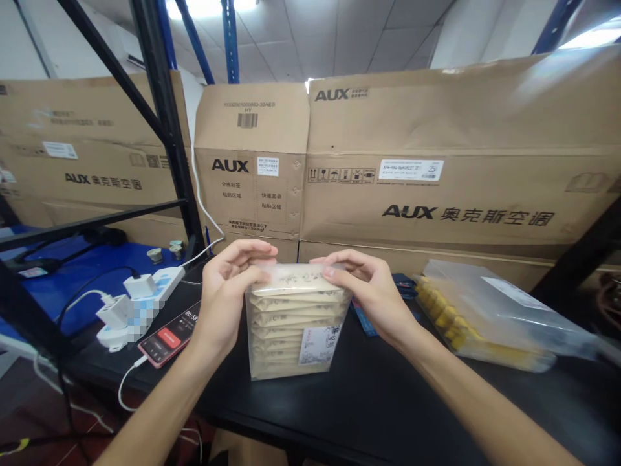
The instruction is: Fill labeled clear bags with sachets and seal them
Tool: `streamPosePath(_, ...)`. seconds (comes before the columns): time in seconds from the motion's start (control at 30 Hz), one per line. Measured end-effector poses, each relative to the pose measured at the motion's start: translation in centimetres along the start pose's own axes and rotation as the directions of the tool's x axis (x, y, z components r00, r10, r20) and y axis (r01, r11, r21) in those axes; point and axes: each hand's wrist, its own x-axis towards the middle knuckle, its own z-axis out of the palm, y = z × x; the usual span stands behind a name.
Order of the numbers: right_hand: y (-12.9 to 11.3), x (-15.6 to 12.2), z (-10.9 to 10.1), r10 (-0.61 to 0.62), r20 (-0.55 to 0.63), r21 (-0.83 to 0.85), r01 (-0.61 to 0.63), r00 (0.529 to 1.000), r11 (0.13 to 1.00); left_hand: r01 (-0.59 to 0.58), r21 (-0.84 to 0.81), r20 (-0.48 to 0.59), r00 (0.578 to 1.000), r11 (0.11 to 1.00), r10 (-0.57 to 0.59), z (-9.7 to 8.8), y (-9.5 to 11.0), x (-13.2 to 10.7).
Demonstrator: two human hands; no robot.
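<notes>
A clear plastic bag (pixel 276 349) filled with a stack of beige packets stands upright on the black table. A white label with dark print sits on its front, low on the right. My left hand (pixel 233 278) grips the bag's upper left corner, thumb on the front and fingers curled behind. At the upper right corner, my right hand (pixel 361 278) pinches the bag the same way. The top of the bag is folded flat between both hands. The fingertips behind it are partly hidden.
Right of my arm lies a clear bag of yellow packets (pixel 451 323). A charging phone (pixel 169 336) and a white power strip (pixel 158 288) lie on the left. Blue packets (pixel 363 317) sit behind my right hand. Cardboard panels (pixel 427 194) wall the back, beside a black metal frame (pixel 160 84).
</notes>
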Motion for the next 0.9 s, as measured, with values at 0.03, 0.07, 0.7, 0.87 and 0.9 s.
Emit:
streamPosePath(0.03, 0.0, 0.0, 0.0, 0.019, 0.000, 0.021, -0.019, 1.000, 1.000, -0.014, 0.090, 0.061, 0.998, 0.996, 0.009, 0.0, 0.7, 0.4)
streamPosePath(0.07, -0.1, 0.0, 0.1, 0.037, 0.003, 0.046, -0.037, 0.999, 0.998, -0.057, 0.200, 0.129, 0.991, 0.978, 0.032, 0.0, 1.4, 0.9)
streamPosePath(0.7, 1.0, 0.2, -0.1, 0.010, 0.170, 0.264, -0.055, 0.985, 0.963, -0.460, 0.664, 0.643, 0.754, 0.590, -0.136, 3.0, 3.5, 3.5)
streamPosePath(0.87, 1.2, -0.1, -0.2, 0.008, 0.182, 0.280, -0.059, 0.983, 0.958, -0.495, 0.655, 0.674, 0.724, 0.572, -0.145, 3.1, 4.1, 3.1)
streamPosePath(0.9, 1.3, -0.1, -0.2, 0.008, 0.187, 0.289, -0.063, 0.982, 0.955, -0.497, 0.653, 0.674, 0.726, 0.571, -0.139, 3.1, 4.1, 3.0)
